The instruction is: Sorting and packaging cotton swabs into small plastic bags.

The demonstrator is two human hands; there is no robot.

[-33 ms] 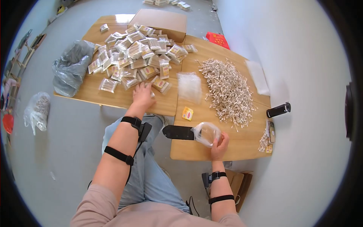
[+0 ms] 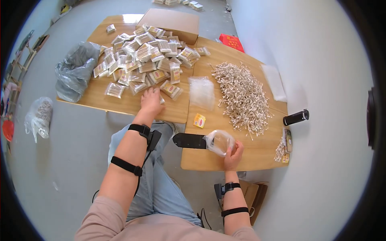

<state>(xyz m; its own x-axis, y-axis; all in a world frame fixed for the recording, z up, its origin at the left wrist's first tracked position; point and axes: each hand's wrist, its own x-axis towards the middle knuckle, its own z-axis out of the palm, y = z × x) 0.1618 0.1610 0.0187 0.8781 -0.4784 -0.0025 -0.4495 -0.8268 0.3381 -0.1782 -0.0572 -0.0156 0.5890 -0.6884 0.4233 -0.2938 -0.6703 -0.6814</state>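
Note:
My left hand (image 2: 151, 102) rests at the near edge of a heap of clear cotton swab packets (image 2: 142, 52). Its fingers are bent round a small swab packet (image 2: 162, 99), mostly hidden by the hand. On the right, my right hand (image 2: 233, 156) pinches the rim of a translucent ring (image 2: 220, 143) that looks like a tape roll. A flat black strip (image 2: 189, 140) sticks out leftward from the ring, past the table edge. Behind the ring lies a small yellow card (image 2: 199, 120). Farther back are a stack of clear bags (image 2: 201, 93) and a pile of loose cotton swabs (image 2: 243, 98).
A grey plastic bag (image 2: 76, 72) hangs over the table's left edge. A cardboard box (image 2: 169, 22) stands behind the packets. At the right edge are a black cylinder (image 2: 296, 117) and another clear sheet (image 2: 274, 82), near the wall. A filled clear bag (image 2: 39, 116) sits on the floor.

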